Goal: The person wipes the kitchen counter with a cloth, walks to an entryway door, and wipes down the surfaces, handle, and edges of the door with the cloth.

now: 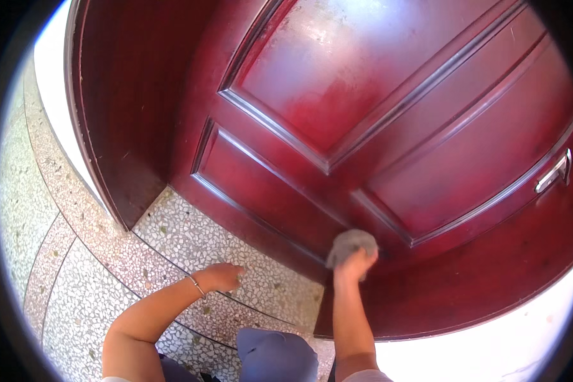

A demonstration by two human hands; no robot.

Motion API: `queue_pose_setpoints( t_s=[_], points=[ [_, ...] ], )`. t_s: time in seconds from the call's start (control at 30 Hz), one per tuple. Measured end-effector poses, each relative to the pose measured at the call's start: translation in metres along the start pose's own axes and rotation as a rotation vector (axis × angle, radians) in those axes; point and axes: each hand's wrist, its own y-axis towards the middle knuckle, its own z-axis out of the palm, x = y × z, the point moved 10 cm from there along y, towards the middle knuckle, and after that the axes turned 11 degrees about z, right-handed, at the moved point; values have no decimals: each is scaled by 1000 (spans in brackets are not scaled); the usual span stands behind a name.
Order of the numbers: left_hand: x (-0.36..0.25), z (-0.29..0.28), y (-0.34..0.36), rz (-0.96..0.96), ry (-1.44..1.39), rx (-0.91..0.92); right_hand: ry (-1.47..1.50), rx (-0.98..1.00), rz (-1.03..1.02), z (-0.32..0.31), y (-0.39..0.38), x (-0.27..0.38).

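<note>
A grey cloth [351, 244] is bunched in my right hand [356, 264], which presses it against the dark red panelled door [286, 210]. The contact is low on the door, near the lower corner of its raised mouldings. My left hand [219, 277], with a thin bracelet [196, 287] at the wrist, hangs over the speckled floor in front of the door. Its fingers look loosely curled, and I see nothing held in them. A glossy patch of reflected light lies on the large upper panel.
A metal door handle [552, 173] sits at the right. Dark red frame sides [127, 114] flank the door, meeting pale walls. Beneath me is speckled stone floor [86, 299] with dark dividing lines. My knee in blue-grey cloth [277, 355] shows at the bottom.
</note>
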Motion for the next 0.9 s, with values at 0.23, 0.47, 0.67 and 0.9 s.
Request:
queue_pose_setpoints(
  t_s=[0.23,0.47,0.67,0.9],
  points=[
    [7,4,0,-35,10,-9,-168,193,-151,146,-89,-23],
    [-24,-22,-17,-8,62,-97,-299,226,-153,283,-152,-68],
    [-50,-47,-37,-57,154,-98,-4,529,871,362,-196,-130],
    [-50,-52,-49,30,105,-162,121,561,732,280,-157,-49]
  ],
)
